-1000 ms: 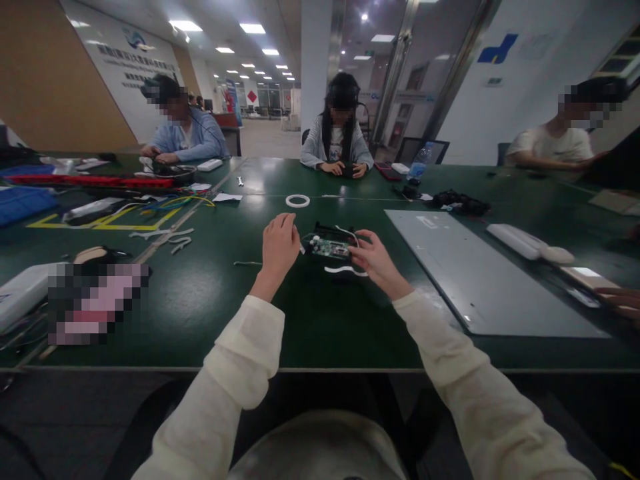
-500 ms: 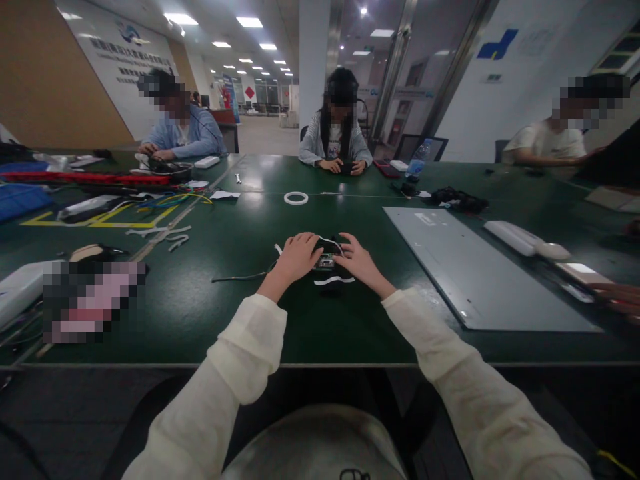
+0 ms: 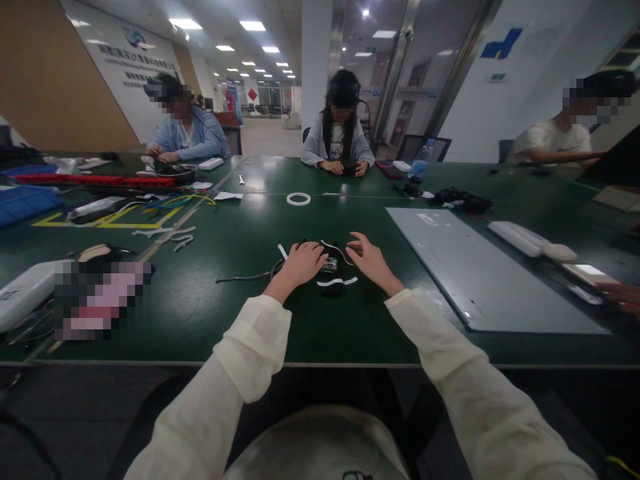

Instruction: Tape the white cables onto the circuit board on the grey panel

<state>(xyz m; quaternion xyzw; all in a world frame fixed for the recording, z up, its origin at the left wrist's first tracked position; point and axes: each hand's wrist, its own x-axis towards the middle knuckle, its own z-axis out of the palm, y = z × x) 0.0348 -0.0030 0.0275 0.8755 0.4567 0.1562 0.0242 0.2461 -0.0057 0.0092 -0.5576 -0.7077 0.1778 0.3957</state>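
Observation:
In the head view, a small black device with an exposed circuit board sits on the green table. My left hand rests over its left part, fingers curved across the far side and thumb near the board, gripping it; the palm hides that end. Just to the right, my right hand is open with fingers apart, holding nothing visible. A thin white strip arcs over the device towards the right fingertips; contact with them is unclear. Another white strip lies in front. A dark cable runs out leftward.
A grey metal panel lies on the right, with white devices beyond it. A white ring lies farther back. Leftward are white strips, a pouch and a blue tray. Other people sit around the table.
My right hand has moved slightly right, away from the device, and its fingers have come off the white strip area. The left hand stays on the device. The view has shifted a little.

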